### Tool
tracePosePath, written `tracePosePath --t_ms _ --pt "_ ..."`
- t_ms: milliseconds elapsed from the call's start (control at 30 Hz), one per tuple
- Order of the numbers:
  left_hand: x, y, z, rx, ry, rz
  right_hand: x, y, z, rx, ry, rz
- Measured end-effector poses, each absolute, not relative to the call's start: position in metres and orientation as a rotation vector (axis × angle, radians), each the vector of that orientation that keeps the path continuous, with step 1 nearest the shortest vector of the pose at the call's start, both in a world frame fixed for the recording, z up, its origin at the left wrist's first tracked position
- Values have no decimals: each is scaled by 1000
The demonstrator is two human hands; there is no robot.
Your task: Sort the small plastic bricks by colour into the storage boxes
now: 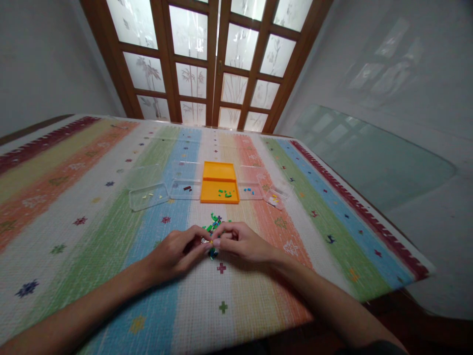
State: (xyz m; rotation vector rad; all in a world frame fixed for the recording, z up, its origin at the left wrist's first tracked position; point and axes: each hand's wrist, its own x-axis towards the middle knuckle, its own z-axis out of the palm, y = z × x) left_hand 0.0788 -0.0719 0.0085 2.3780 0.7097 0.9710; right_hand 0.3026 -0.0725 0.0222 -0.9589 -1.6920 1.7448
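My left hand (180,249) and my right hand (242,241) meet over the middle of the table, thumbs and fingers pinched together. Between their fingertips shows a tiny yellow piece (211,242), probably a toy brick, though its shape is too small to make out. Right behind and under the fingers lies a pile of small toy bricks (213,227), mostly green with some blue and dark ones. My hands hide part of this pile.
Beyond the pile stands an open orange box (220,201) holding green bricks (228,195). Clear trays flank it: one with pale pieces (148,196), one with dark red bricks (187,188), one with blue bricks (248,190), one with yellow bricks (275,198). A striped cloth (148,315) covers the table.
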Motion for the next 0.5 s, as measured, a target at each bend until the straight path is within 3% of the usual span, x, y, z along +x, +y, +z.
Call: tracePosePath --t_ms 500 --pt "77 -69 8 2286 760 881 305 -73 22 -860 -1734 1867"
